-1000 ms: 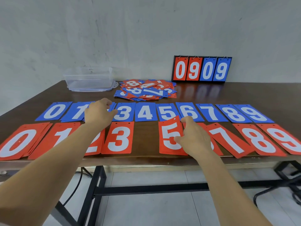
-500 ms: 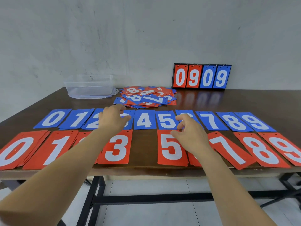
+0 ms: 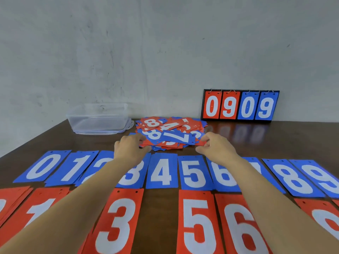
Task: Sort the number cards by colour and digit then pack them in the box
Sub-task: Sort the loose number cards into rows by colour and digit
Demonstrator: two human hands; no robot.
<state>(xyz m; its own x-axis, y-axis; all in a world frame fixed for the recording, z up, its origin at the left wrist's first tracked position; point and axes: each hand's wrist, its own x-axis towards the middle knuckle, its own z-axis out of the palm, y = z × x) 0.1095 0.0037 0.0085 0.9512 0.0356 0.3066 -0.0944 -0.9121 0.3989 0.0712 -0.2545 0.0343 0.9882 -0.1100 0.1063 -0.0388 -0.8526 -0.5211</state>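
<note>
Head view: both forearms are stretched forward across the two sorted rows, and the hands are brought to the card pile (image 3: 170,132) in the middle of the bench (image 3: 284,140). The left hand (image 3: 130,150) is set at the pile's left edge, knuckles up. Its fingers (image 3: 138,138) are curled over the top cards and the thumb is tucked at the near edge, so the pile is pinched there. The right hand (image 3: 216,149) is held at the pile's right edge in a mirrored pose. Its fingers (image 3: 206,139) are curled onto a red card's corner with the thumb below, so the pile is grasped on that side too. Red and blue cards are jumbled in the pile, with a blue 7 uppermost. Nearer the person a blue row (image 3: 162,171) from 0 to 9 is laid out, partly covered by the arms, and a red row (image 3: 117,222) is laid just in front of it. The clear plastic box (image 3: 99,118) is stood at the far left, just beside the pile. A flip scoreboard (image 3: 240,105) reading 0909 is propped at the wall, far right.
</note>
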